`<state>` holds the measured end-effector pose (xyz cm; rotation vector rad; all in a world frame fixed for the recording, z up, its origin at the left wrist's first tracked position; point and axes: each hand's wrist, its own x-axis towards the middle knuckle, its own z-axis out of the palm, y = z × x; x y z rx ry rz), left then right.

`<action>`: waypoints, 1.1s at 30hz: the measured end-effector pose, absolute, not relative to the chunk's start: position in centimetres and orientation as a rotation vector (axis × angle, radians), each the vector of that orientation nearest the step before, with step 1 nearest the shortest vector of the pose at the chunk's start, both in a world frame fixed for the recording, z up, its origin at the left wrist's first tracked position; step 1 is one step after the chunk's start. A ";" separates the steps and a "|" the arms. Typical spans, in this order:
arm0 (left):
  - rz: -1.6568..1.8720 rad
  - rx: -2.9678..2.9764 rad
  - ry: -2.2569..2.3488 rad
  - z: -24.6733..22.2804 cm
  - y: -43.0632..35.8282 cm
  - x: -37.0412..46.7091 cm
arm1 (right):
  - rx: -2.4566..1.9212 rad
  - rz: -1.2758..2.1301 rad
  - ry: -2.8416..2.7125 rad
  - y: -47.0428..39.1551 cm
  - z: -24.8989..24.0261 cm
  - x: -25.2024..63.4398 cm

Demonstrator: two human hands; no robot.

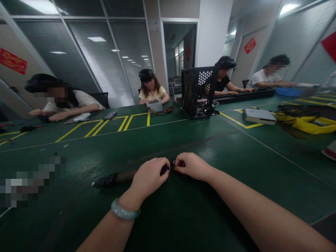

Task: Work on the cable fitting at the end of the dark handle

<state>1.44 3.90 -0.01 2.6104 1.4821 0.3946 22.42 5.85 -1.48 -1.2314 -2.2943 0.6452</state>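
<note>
Near the middle of the green table [168, 140], my left hand [152, 175] and my right hand [191, 166] meet fingertip to fingertip. A small dark piece [164, 169] sits between the thumb and fingers of my left hand. My right hand is pinched at a tiny dark part [172, 165], too small to name. Behind my left hand lies a dark cylindrical tool [112, 179] with a metal tip pointing left; its right end is hidden by the hand. A pale green bangle [125, 210] is round my left wrist.
A black computer case [198, 91] stands beyond my hands. A grey box-like unit [259, 116] and a yellow tray [313, 124] with cables lie at the right. Several people sit across the table, one [152, 91] behind a grey part with wires.
</note>
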 end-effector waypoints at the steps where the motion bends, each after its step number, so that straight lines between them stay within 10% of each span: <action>1: 0.390 2.613 1.478 0.0 3.9 1.5 | -1.230 0.647 -2.293 5.8 -1.5 22.4; 33: 0.400 2.610 1.479 0.1 3.8 1.4 | -1.226 0.651 -2.303 5.8 -1.4 22.5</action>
